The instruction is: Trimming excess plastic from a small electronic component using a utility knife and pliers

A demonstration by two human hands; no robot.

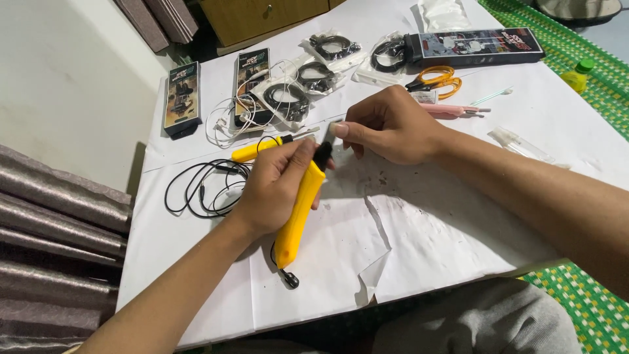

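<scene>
- Head view: the left hand point(278, 190) is clenched around a yellow pen-shaped tool point(298, 219), which sits near the middle of the paper-covered table point(445, 236), its black tip pointing toward 1 o'clock and its tail toward 7 o'clock.
- A thin black cord leaves the tool's tail and ends in a small black plug point(290, 280) on the paper.
- The right hand point(390, 124) lies at 1 o'clock from the left hand, fingers curled, thumb and forefinger pinched on a small pale part point(335, 126) just above the tool's tip; what that part is cannot be told.
- A second yellow tool point(254, 151) lies just beyond the left hand at 11 o'clock.
- A loose black cable point(203, 187) lies coiled at 9 o'clock from the left hand.
- Orange-handled scissors point(436, 80) rest at 1 o'clock from the right hand, beside a pink pen-like tool point(452, 109).
- Bagged black cables point(308, 78) and dark printed boxes point(182, 97) line the far edge at 12 o'clock.
</scene>
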